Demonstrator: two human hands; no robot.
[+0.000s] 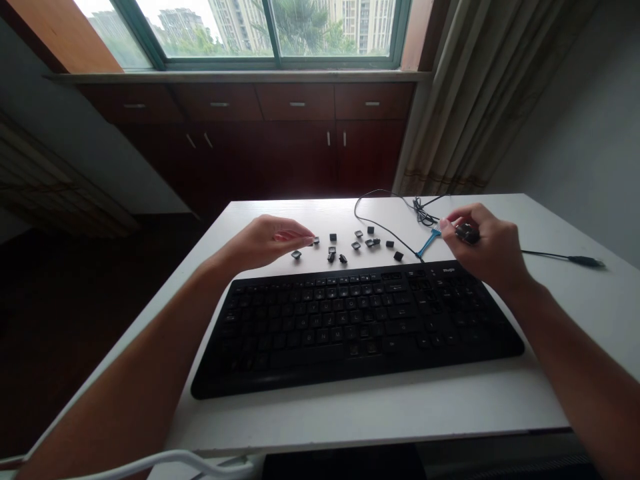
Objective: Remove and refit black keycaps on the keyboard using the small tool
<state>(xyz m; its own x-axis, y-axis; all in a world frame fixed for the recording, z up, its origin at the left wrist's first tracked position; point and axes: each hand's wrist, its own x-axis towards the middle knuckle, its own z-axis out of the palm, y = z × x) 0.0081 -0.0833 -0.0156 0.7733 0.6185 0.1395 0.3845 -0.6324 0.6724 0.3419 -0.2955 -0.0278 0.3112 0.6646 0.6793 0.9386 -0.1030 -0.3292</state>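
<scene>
My left hand (pixel 260 241) reaches in past the keyboard's upper left corner, its fingers drawn together around a small black keycap (pixel 316 241) at the tips. Several loose keycaps (pixel 356 246) are scattered on the white table behind the black keyboard (pixel 320 320), which has gaps where some keys are off. Over the keyboard's upper right side, my right hand (pixel 487 243) is closed, with a small dark object (pixel 468 233) between thumb and fingers; its kind is unclear. Beside those fingertips is a slim blue tool (pixel 428 244) with a pale, bristle-like end.
A thin black cable (pixel 385 227) loops behind the keyboard into a coil (pixel 424 212). Its USB plug (pixel 586 261) lies on the right of the white table (pixel 350 413). A white curved bar (pixel 175 457) crosses the lower left. Wooden cabinets (pixel 295 153) stand beyond, under the window.
</scene>
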